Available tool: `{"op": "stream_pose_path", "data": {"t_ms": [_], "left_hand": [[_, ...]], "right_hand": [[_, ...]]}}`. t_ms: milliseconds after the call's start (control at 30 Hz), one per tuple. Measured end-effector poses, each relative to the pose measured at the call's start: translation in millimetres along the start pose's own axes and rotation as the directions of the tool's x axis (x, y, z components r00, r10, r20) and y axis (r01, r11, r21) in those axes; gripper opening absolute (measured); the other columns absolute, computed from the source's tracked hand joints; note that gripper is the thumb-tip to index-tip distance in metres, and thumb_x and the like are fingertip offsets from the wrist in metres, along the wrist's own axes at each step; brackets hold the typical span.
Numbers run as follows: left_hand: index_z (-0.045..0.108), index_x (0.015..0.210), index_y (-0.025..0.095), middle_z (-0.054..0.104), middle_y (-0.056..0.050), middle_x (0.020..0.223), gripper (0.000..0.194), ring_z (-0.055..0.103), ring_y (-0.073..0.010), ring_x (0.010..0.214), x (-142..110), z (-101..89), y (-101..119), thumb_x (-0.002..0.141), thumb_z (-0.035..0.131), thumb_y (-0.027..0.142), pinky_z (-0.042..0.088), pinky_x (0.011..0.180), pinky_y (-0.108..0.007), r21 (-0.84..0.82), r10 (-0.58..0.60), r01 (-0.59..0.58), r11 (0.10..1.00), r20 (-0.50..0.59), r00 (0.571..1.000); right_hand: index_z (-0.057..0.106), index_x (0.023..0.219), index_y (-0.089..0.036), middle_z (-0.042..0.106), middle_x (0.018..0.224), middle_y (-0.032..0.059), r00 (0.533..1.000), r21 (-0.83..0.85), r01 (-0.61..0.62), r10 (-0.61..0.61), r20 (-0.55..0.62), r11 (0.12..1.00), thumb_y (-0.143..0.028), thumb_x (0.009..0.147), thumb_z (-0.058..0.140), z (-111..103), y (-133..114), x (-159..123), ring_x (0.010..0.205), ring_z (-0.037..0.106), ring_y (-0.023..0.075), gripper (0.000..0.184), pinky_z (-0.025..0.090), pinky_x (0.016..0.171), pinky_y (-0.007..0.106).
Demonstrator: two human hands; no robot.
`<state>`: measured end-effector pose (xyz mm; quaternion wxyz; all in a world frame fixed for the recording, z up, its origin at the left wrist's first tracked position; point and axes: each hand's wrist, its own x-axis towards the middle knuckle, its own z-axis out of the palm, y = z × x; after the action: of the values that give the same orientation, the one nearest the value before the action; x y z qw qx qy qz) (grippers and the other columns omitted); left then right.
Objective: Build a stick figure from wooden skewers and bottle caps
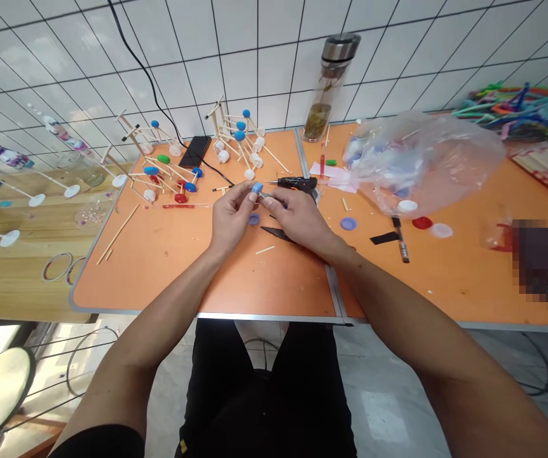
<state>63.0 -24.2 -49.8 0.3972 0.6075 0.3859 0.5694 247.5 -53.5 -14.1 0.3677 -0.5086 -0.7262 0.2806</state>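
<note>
Your left hand [230, 219] is pinching a blue plastic bottle cap [257, 187] between thumb and fingertips, held up off the orange table [159, 280]. Your right hand [297, 216] is curled in close beside it, its fingertips at a thin pale sliver [267, 198] just by the cap; whether they grip it or only touch it can't be told from here.

At about 1 o'clock from your hands, a black and orange hot glue gun [297, 184] lies on the table, its nozzle pointing toward your fingers. If it's hot, that closeness is the main hazard: a slip of your right hand could land on the nozzle, and whether it's switched on doesn't show.

At 11 o'clock stand the toothpick frames [238, 143] with blue and white feet, just beyond your left wrist's reach. A sudden swing of the arm could topple them, and they look light enough to go over easily.

A black cable [169, 121] runs down among them, so a tug on it could drag them too. Loose wooden sticks [117, 233] at 9 o'clock could roll underfoot if swept off the edge. At 2 o'clock, a clear plastic bag [421, 162] sits near the gun — if it slumps onto a hot nozzle, it could melt.
</note>
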Motion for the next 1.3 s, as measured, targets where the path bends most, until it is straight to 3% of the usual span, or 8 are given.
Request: {"op": "stream_pose_path", "data": {"t_ms": [167, 367, 533, 700, 800, 967, 1100, 1300], "left_hand": [[0.076, 0.099, 0.023, 0.086, -0.005, 0.100, 0.052, 0.084, -0.0184, 0.093, 9.2, -7.6, -5.9, 0.086, 0.092, 0.071, 0.071, 0.085, -0.032, -0.133, -0.116, 0.117, 0.984, 0.017, 0.993], [0.072, 0.093, 0.022, 0.087, -0.006, 0.103, 0.053, 0.085, -0.0184, 0.095, 10.9, -7.4, -10.0, 0.082, 0.098, 0.066, 0.072, 0.091, -0.036, -0.189, -0.123, 0.128, 0.974, 0.039, 0.992], [0.067, 0.089, 0.023, 0.088, -0.008, 0.111, 0.055, 0.086, -0.0236, 0.109, 7.5, -3.9, -2.3, 0.083, 0.096, 0.070, 0.069, 0.101, -0.041, -0.190, -0.069, 0.081, 0.978, 0.071, 0.995], [0.061, 0.092, 0.025, 0.088, -0.010, 0.114, 0.057, 0.086, -0.0255, 0.113, 8.9, -1.9, 0.7, 0.086, 0.093, 0.072, 0.068, 0.100, -0.043, -0.249, -0.008, 0.026, 0.968, 0.075, 0.997], [0.063, 0.092, 0.024, 0.088, -0.010, 0.119, 0.058, 0.085, -0.0264, 0.117, 8.4, -0.1, 3.4, 0.082, 0.097, 0.070, 0.066, 0.106, -0.044, -0.335, -0.008, 0.027, 0.942, 0.058, 0.998], [0.073, 0.087, 0.022, 0.090, -0.007, 0.113, 0.050, 0.086, -0.0228, 0.108, 4.4, 3.4, 3.6, 0.075, 0.107, 0.056, 0.068, 0.102, -0.036, -0.387, -0.097, 0.101, 0.917, 0.030, 0.995], [0.075, 0.085, 0.021, 0.089, -0.004, 0.099, 0.045, 0.086, -0.0188, 0.099, 7.8, 1.6, -0.7, 0.074, 0.109, 0.048, 0.069, 0.091, -0.028, -0.391, -0.230, 0.204, 0.897, -0.019, 0.973], [0.071, 0.088, 0.019, 0.089, -0.006, 0.101, 0.021, 0.088, -0.0207, 0.113, 18.8, -7.0, 10.2, 0.101, 0.086, 0.023, 0.069, 0.108, -0.032, -0.545, -0.458, 0.371, 0.752, -0.026, 0.889]], "right_hand": [[0.074, 0.127, -0.020, 0.084, 0.118, 0.0142, 0.999, -0.577, -0.022, 0.040, 0.018, 0.816, -0.041, 0.121, 0.039, 5.0, -6.9, -6.2, 0.098, 0.072, 0.0314, 0.041, 0.028, 0.071, 0.036], [0.073, 0.129, -0.019, 0.083, 0.116, 0.0177, 0.999, -0.649, -0.017, 0.031, 0.010, 0.761, -0.041, 0.121, 0.037, 10.8, -8.0, -9.6, 0.095, 0.074, 0.0326, 0.043, 0.030, 0.071, 0.037], [0.069, 0.098, -0.021, 0.065, 0.081, 0.0038, 0.991, -0.003, -0.113, 0.113, 0.067, 0.994, -0.038, 0.115, 0.051, 2.5, -9.6, -3.7, 0.071, 0.054, 0.0188, 0.030, 0.031, 0.065, 0.030], [0.057, 0.100, -0.025, 0.021, 0.063, -0.0127, 0.825, 0.683, -0.540, 0.151, 0.544, 0.491, -0.038, 0.118, 0.041, -9.4, -15.7, 3.1, 0.052, 0.003, 0.0120, 0.027, 0.011, 0.049, 0.024], [0.054, 0.098, -0.025, 0.019, 0.063, -0.0128, 0.801, 0.689, -0.567, 0.108, 0.588, 0.452, -0.038, 0.119, 0.036, -9.9, -17.1, 4.7, 0.052, 0.000, 0.0120, 0.030, 0.012, 0.048, 0.023], [0.069, 0.106, -0.021, 0.064, 0.079, 0.0026, 0.988, 0.005, -0.143, 0.143, 0.059, 0.990, -0.039, 0.115, 0.048, 3.1, -12.0, -2.9, 0.064, 0.049, 0.0174, 0.029, 0.029, 0.061, 0.030], [0.075, 0.130, -0.021, 0.084, 0.121, 0.0170, 0.999, -0.633, -0.014, -0.008, -0.032, 0.774, -0.038, 0.119, 0.041, 7.1, -9.5, -11.0, 0.096, 0.074, 0.0306, 0.039, 0.031, 0.071, 0.036], [0.072, 0.137, -0.021, 0.086, 0.123, 0.0137, 0.999, -0.686, -0.031, 0.011, -0.034, 0.727, -0.043, 0.122, 0.040, -0.3, -16.1, -12.2, 0.101, 0.077, 0.0335, 0.042, 0.025, 0.067, 0.037]]}}
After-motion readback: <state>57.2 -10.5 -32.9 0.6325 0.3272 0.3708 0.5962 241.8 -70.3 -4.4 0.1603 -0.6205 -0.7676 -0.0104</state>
